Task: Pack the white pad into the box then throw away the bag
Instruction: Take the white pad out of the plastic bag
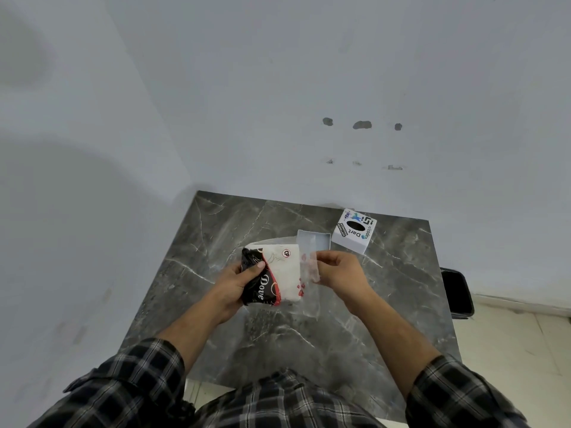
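Note:
A plastic bag (pixel 272 276) printed black, red and white with the word "Dove" is held above the middle of the grey marble table (pixel 216 242). My left hand (pixel 238 282) grips its black left end. My right hand (pixel 343 273) pinches the clear, open right end of the bag (pixel 312 267). White pad material (pixel 285 279) shows through the bag's pale middle. Just behind the bag an open white box tray (pixel 315 237) lies on the table. To its right stands the white box lid (pixel 355 231) with colourful stickers and a dark oval hole.
The table stands in a corner of pale walls at the back and left. A black bin (pixel 457 291) is on the floor by the table's right edge. My plaid sleeves fill the bottom of the view.

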